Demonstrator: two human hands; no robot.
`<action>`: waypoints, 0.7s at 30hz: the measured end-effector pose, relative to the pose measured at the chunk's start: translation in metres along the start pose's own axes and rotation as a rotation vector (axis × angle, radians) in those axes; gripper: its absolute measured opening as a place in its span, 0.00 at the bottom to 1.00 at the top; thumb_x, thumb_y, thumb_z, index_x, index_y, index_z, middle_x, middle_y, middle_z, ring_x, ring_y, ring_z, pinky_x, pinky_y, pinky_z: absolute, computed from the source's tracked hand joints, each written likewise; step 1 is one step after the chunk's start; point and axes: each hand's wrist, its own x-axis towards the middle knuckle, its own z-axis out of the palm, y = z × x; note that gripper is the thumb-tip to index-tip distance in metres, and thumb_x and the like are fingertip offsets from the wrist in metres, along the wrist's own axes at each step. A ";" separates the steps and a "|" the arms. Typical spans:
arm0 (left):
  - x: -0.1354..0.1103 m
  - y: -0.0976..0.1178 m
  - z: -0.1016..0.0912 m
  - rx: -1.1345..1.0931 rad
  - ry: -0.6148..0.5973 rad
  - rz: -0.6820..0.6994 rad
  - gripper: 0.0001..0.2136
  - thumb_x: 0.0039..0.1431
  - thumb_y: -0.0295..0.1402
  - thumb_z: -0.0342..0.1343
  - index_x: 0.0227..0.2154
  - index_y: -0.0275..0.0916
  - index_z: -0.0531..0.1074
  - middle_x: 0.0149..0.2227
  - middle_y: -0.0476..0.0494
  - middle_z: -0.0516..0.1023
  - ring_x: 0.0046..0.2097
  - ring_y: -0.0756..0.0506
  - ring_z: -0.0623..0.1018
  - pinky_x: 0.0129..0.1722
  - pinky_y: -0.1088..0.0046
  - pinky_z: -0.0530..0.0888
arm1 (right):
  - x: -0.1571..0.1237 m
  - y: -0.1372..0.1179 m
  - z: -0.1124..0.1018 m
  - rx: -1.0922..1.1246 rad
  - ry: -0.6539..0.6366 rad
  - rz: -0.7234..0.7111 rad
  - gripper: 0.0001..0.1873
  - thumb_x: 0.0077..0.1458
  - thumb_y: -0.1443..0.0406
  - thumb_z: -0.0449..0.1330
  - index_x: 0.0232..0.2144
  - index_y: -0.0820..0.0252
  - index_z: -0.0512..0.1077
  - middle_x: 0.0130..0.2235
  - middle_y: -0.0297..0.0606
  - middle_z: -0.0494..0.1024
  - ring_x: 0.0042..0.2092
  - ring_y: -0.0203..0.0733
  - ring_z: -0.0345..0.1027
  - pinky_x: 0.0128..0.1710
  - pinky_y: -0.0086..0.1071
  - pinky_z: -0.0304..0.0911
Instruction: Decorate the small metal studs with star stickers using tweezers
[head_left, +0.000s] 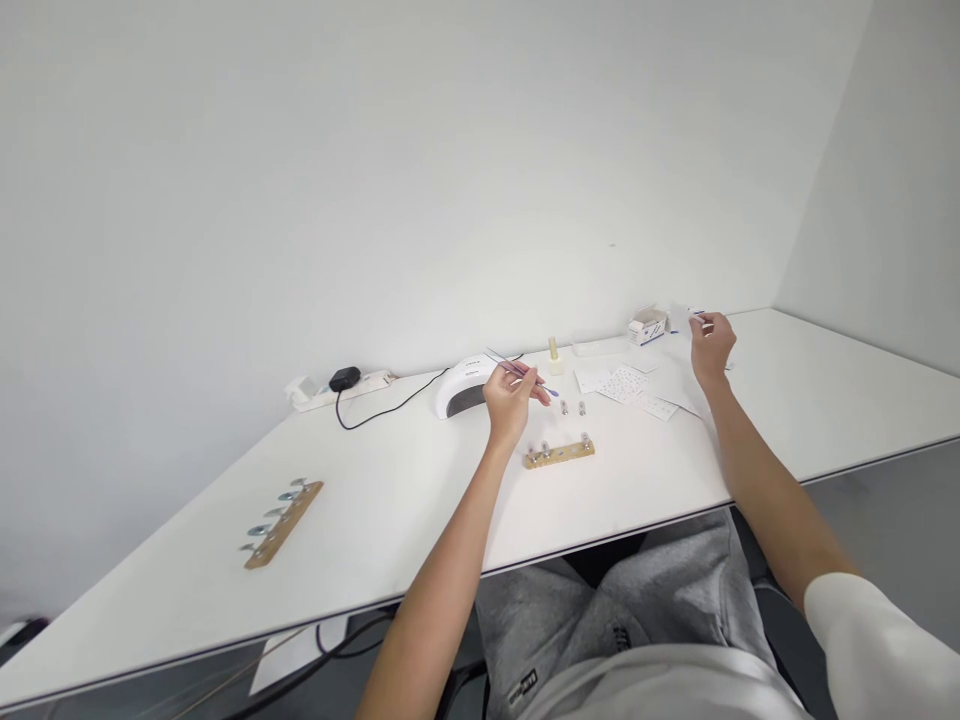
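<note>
My left hand (pixel 511 402) is closed around a slim, tweezer-like tool (pixel 504 363) above the middle of the table. A blue-purple tip (pixel 553 393) shows on the right side of these fingers. Farther right, my right hand (pixel 712 345) pinches a small white sheet or packet (pixel 681 318) near the back of the table. Below and right of my left hand lies a wooden strip (pixel 561 455) bearing a few small clear-topped metal stands. Two similar stands (pixel 573 408) are upright behind it.
A white nail lamp (pixel 463 388) sits behind my left hand, near a pale bottle (pixel 554 357). Patterned sheets (pixel 624 384) and a small box (pixel 646 326) lie right. Another wooden strip (pixel 285 525) with several stands is left. A cable (pixel 390 410) runs to a power strip (pixel 367 384).
</note>
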 end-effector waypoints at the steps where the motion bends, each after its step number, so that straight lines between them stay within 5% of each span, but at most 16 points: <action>1: 0.000 0.000 0.000 0.009 0.002 -0.002 0.13 0.50 0.36 0.61 0.28 0.37 0.62 0.23 0.51 0.71 0.17 0.51 0.72 0.19 0.73 0.73 | -0.003 -0.007 0.002 0.092 0.001 0.042 0.13 0.57 0.59 0.48 0.39 0.61 0.65 0.39 0.40 0.71 0.34 0.38 0.67 0.38 0.32 0.63; 5: 0.001 -0.003 -0.003 0.079 0.016 0.001 0.11 0.51 0.37 0.59 0.30 0.37 0.65 0.21 0.51 0.71 0.15 0.54 0.67 0.16 0.78 0.66 | -0.028 -0.038 0.018 0.535 -0.221 0.205 0.17 0.50 0.55 0.58 0.37 0.59 0.64 0.25 0.30 0.66 0.20 0.34 0.62 0.21 0.29 0.59; 12: 0.006 -0.012 -0.009 0.159 -0.012 0.026 0.10 0.57 0.40 0.52 0.35 0.37 0.69 0.15 0.55 0.61 0.19 0.53 0.65 0.20 0.80 0.64 | -0.083 -0.082 0.036 0.916 -0.712 0.279 0.20 0.43 0.54 0.65 0.33 0.58 0.64 0.19 0.28 0.68 0.18 0.36 0.66 0.18 0.29 0.63; 16: 0.004 -0.014 -0.007 0.210 -0.068 -0.004 0.12 0.58 0.41 0.52 0.40 0.40 0.68 0.17 0.57 0.56 0.17 0.54 0.58 0.17 0.80 0.58 | -0.094 -0.089 0.035 0.954 -0.809 0.264 0.20 0.42 0.57 0.67 0.34 0.60 0.66 0.20 0.31 0.72 0.20 0.38 0.69 0.19 0.29 0.65; 21: 0.002 -0.013 -0.007 0.373 -0.097 0.058 0.11 0.58 0.41 0.51 0.36 0.41 0.72 0.19 0.54 0.61 0.20 0.53 0.60 0.20 0.79 0.58 | -0.096 -0.090 0.034 0.945 -0.836 0.266 0.18 0.41 0.59 0.68 0.31 0.60 0.66 0.22 0.34 0.75 0.22 0.39 0.71 0.19 0.30 0.66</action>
